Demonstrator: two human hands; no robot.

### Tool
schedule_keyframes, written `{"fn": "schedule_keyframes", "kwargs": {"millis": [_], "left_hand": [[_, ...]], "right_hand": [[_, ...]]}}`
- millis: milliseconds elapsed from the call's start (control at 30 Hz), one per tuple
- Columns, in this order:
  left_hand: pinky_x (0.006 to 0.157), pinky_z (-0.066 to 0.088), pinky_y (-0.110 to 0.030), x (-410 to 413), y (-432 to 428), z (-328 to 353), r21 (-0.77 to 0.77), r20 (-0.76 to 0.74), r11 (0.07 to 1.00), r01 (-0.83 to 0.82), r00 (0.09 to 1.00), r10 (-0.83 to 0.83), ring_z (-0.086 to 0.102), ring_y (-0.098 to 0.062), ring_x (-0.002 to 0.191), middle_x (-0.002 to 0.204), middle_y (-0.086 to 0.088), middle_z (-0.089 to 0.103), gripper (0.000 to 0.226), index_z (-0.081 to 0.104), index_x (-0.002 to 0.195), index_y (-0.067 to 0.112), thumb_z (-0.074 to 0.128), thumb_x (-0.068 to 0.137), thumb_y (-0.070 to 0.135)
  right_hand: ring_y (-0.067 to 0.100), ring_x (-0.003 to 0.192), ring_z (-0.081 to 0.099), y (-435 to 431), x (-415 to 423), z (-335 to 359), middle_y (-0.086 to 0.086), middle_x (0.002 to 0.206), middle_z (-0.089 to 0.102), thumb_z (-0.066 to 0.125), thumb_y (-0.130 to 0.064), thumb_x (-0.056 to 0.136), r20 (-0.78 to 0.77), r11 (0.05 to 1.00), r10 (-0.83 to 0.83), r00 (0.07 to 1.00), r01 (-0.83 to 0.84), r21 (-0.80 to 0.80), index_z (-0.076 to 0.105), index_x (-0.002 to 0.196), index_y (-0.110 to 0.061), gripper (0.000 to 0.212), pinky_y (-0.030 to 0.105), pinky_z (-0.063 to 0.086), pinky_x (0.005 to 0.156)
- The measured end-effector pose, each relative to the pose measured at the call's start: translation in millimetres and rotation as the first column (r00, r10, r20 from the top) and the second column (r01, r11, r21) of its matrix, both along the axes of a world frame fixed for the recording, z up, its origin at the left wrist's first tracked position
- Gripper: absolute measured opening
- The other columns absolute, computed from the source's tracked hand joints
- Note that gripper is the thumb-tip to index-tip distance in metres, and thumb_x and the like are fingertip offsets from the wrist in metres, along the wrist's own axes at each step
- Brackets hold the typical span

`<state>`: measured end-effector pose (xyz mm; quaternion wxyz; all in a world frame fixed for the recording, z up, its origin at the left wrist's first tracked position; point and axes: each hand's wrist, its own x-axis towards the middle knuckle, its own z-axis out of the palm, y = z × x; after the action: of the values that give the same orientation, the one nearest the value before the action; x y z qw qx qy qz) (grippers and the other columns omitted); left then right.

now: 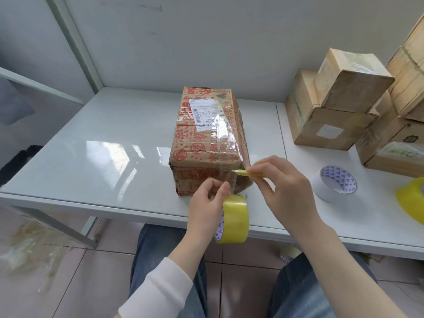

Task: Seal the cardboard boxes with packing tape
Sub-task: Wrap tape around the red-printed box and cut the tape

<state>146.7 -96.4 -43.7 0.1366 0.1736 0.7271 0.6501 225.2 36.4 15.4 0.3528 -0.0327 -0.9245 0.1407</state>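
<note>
Hands first: the left hand [206, 203] grips the yellow tape roll [236, 219] right at the near edge of the counter [103, 145], thumb and fingers curled over its top. The right hand [282, 187] pinches a little yellow cutter [250, 173], tip at the near right corner of the printed box [206, 134].

Looks like the cutting step, though the strip between roll and box is too clear to really make out. The next move probably needs the left hand keeping the tape taut while the blade goes across, then the loose end pressed flat.

The box lies lengthwise mid-counter: brown, red print, shipping label on top, crinkly glossy tape along its right side, pretty battered corners. Further right sit a white roll [330, 187], another yellow roll [410, 198] and stacked boxes [332, 115].
</note>
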Motion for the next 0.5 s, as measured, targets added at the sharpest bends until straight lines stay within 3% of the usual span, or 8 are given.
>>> {"fn": "schedule_keyframes", "kwargs": {"millis": [100,233,500], "left_hand": [[0.073,0.047,-0.030,-0.4,0.2,-1.1,0.006,0.056,1.000,-0.003,0.998,0.003,0.059,-0.010,0.073,0.068,0.016,0.065,0.020,0.060,0.072,0.023,0.059,0.092,0.028],[0.066,0.045,-0.014,-3.8,0.1,-1.1,-0.001,0.066,1.000,0.005,0.998,-0.005,0.059,0.001,0.070,0.069,0.016,0.066,0.020,0.061,0.074,0.019,0.059,0.091,0.029],[0.067,0.044,-0.015,-4.8,0.2,-1.0,-0.017,0.067,1.000,0.017,0.998,-0.015,0.060,-0.004,0.074,0.072,0.008,0.066,0.022,0.058,0.072,0.017,0.058,0.092,0.026]], "right_hand": [[0.026,0.070,0.065,-3.3,-5.0,-2.5,0.006,0.080,0.069,0.078,0.002,0.070,0.017,0.998,-0.006,1.000,0.005,0.061,0.072,0.082,-0.006,0.016,0.028,0.053,0.058],[0.027,0.066,0.063,-4.5,-6.7,-5.4,0.007,0.078,0.068,0.075,0.002,0.073,0.003,0.997,-0.026,1.000,0.026,0.074,0.072,0.081,-0.005,0.011,0.030,0.052,0.053],[0.028,0.065,0.062,-5.5,-6.0,-11.9,0.007,0.078,0.068,0.076,0.000,0.073,-0.006,0.993,-0.052,0.999,0.053,0.108,0.072,0.082,-0.005,0.012,0.031,0.053,0.054]]}}
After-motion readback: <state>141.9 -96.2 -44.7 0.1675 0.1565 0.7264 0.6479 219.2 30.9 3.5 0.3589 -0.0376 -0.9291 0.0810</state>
